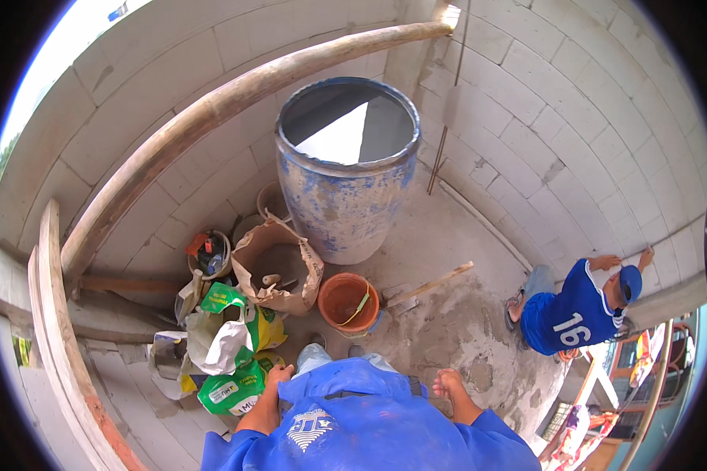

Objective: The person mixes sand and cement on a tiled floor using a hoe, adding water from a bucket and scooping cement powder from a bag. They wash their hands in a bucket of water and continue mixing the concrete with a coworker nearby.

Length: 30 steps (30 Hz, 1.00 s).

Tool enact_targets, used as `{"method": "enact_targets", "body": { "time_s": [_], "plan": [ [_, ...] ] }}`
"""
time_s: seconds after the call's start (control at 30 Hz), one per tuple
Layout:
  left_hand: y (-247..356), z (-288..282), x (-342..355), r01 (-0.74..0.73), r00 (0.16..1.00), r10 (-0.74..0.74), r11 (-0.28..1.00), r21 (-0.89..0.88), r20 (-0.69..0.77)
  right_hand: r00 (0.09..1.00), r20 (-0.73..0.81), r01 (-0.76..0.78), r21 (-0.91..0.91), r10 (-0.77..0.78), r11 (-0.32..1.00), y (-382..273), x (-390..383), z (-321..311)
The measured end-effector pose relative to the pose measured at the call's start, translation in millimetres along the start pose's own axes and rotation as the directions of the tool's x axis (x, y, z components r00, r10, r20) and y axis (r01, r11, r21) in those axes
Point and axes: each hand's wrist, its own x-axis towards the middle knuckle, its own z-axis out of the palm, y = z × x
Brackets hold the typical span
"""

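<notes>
My left hand (279,377) hangs beside my hip with its fingers curled, nothing visible in it. It is nearest to a green and white bag (234,389) in a heap of crumpled bags. On my other side, my right hand (448,383) is lowered, fingers closed, with no object showing. In front of my feet stands an orange bucket (339,308) with a yellow-green handle. Left of it is an open brown paper sack (302,271) with grey contents; a trowel-like handle (272,279) shows inside.
A large blue barrel (346,196) holding water stands ahead. A long wooden pole (212,106) slants across the left. A wooden stick (436,284) lies on the floor. At right, a person in a blue shirt (573,310) crouches, hands against the block wall (542,118).
</notes>
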Motion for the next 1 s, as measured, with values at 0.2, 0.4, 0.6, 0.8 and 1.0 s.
{"method": "enact_targets", "body": {
  "time_s": [0.2, 0.4, 0.6, 0.8, 1.0],
  "plan": [
    [72, -1, 47, -0.05, 0.952, 0.124, 0.965, -0.257, 0.279, 0.998, -0.057, -0.003, 0.379, 0.027, 0.926, 72, -6, -7],
    [150, -12, -11, -0.471, 0.807, 0.339, 0.864, 0.18, 0.484, 0.996, -0.004, -0.074, 0.503, 0.088, 0.861, 152, -44, 24],
    [212, -109, -59, -0.754, 0.523, 0.372, 0.621, 0.212, 0.767, 0.997, 0.022, -0.081, 0.386, 0.079, 0.919, 138, -159, 62],
    [257, -101, -87, -0.926, 0.203, 0.427, 0.376, 0.031, 0.881, 0.992, 0.094, -0.119, 0.561, 0.079, 0.819, 123, -207, 105],
    [262, -105, -81, -0.976, -0.015, 0.404, 0.193, -0.101, 0.915, 0.977, 0.154, -0.041, 0.814, -0.148, 0.579, 103, -193, 126]
  ]
}}
